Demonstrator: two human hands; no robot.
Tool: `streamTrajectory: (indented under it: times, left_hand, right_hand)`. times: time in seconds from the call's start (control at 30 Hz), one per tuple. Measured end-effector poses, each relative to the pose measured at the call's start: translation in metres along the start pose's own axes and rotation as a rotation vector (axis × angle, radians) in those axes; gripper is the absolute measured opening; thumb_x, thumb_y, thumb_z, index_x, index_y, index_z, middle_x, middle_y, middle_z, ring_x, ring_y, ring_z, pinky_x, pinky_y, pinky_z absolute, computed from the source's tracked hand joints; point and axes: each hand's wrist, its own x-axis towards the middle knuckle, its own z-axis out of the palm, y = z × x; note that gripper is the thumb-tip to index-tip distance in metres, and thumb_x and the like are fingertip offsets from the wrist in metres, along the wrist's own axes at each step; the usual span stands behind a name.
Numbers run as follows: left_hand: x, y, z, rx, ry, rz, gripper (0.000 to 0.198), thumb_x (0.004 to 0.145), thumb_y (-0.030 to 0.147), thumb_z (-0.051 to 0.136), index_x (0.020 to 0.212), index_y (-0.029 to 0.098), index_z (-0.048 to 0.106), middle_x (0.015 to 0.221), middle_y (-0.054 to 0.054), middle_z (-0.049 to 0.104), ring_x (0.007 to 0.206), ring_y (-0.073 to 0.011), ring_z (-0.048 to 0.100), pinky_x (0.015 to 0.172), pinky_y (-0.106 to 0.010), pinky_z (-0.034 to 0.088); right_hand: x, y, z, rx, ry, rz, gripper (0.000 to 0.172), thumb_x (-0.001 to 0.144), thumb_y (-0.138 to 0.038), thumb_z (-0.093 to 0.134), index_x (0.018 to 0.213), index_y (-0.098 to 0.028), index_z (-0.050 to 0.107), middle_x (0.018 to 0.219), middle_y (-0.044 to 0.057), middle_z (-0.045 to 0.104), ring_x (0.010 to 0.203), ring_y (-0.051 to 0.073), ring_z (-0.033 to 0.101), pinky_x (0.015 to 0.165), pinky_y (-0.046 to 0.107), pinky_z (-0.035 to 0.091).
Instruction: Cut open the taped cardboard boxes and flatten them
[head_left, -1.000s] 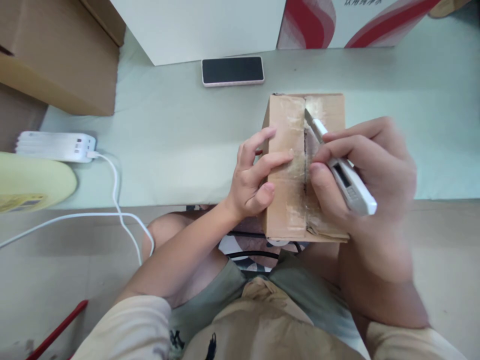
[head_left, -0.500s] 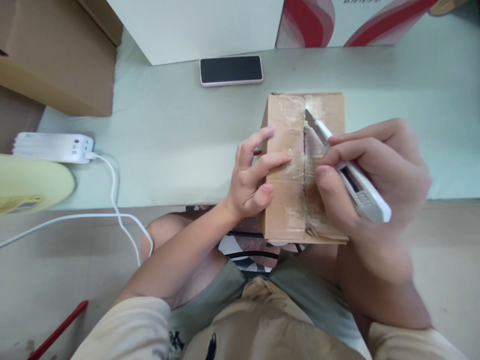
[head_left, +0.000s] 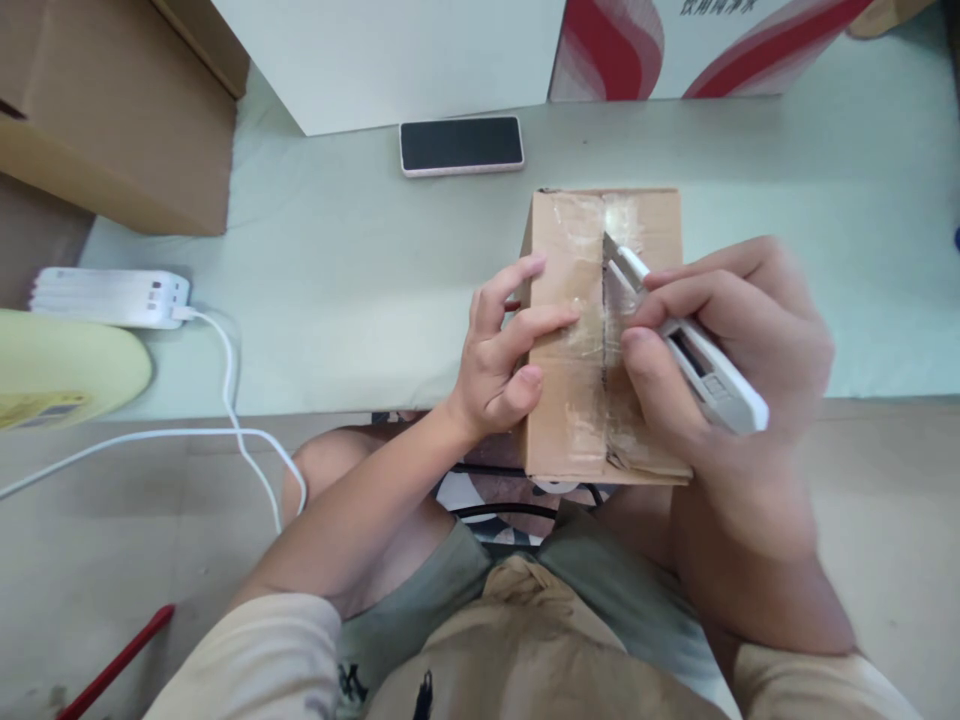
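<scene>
A small brown cardboard box (head_left: 571, 400) sealed with clear tape sits at the near edge of the pale green table (head_left: 360, 270). My left hand (head_left: 499, 350) grips the box's left side, fingers curled over its top. My right hand (head_left: 739, 350) is closed round a white utility knife (head_left: 694, 345). The knife's blade tip rests in the taped centre seam near the far end of the box top. A dark slit runs along the seam toward me.
A black phone (head_left: 460, 145) lies on the table beyond the box. A white power strip (head_left: 112, 297) with a white cable (head_left: 232, 400) sits at the left. A large cardboard box (head_left: 112, 110) stands at the far left, white and red cartons at the back.
The knife blade has slid a little toward me along the seam. My left hand has kept its hold on the box.
</scene>
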Motion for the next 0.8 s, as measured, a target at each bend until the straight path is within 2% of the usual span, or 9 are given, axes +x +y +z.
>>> streamTrajectory:
  times: [0.17,0.37,0.53,0.67,0.8]
  left_hand:
    - [-0.0017,-0.0025,-0.0005,-0.076,0.024,0.036,0.062,0.103,0.069,0.017,0.140,0.035,0.054,0.163,-0.006,0.034,0.141,-0.0346,0.049,0.100,-0.053,0.054]
    - [0.0013,0.0008,0.0011,-0.051,0.016,0.007,0.063,0.102,0.070,0.013,0.139,0.037,0.053,0.160,-0.006,0.035,0.136,-0.0329,0.053,0.096,-0.051,0.056]
    - [0.0036,0.0032,0.0006,-0.091,0.046,0.031,0.062,0.102,0.068,0.011,0.137,0.037,0.052,0.159,-0.005,0.036,0.138,-0.0325,0.051,0.098,-0.051,0.056]
    - [0.0018,0.0025,0.0007,-0.053,0.018,-0.006,0.067,0.100,0.072,0.010,0.137,0.037,0.054,0.161,-0.005,0.037,0.140,-0.0342,0.050,0.097,-0.053,0.056]
    - [0.0034,0.0033,0.0015,-0.094,0.062,0.014,0.063,0.100,0.071,0.015,0.137,0.038,0.054,0.160,-0.004,0.038,0.138,-0.0348,0.051,0.097,-0.053,0.057]
  right_hand:
    - [-0.0008,0.0024,0.0010,0.004,0.045,-0.044,0.010,0.081,-0.022,0.067,0.077,-0.026,0.059,0.078,0.000,0.059,0.076,0.018,0.064,0.063,0.034,0.054]
    - [-0.0020,0.0009,-0.0012,-0.014,0.008,-0.016,0.010,0.084,-0.025,0.065,0.077,-0.027,0.057,0.079,0.000,0.057,0.074,0.019,0.061,0.062,0.035,0.053]
    - [-0.0020,-0.0004,-0.0021,-0.026,-0.054,0.039,0.011,0.087,-0.020,0.060,0.080,-0.029,0.059,0.083,0.002,0.056,0.080,0.022,0.063,0.070,0.039,0.054]
    - [-0.0010,0.0033,-0.0002,0.026,-0.001,-0.014,0.010,0.081,-0.021,0.066,0.078,-0.027,0.058,0.078,0.000,0.056,0.073,0.020,0.062,0.061,0.036,0.052]
    - [-0.0007,0.0040,0.0005,0.024,0.005,-0.009,0.010,0.081,-0.021,0.066,0.078,-0.027,0.058,0.079,0.000,0.057,0.073,0.020,0.062,0.063,0.036,0.052]
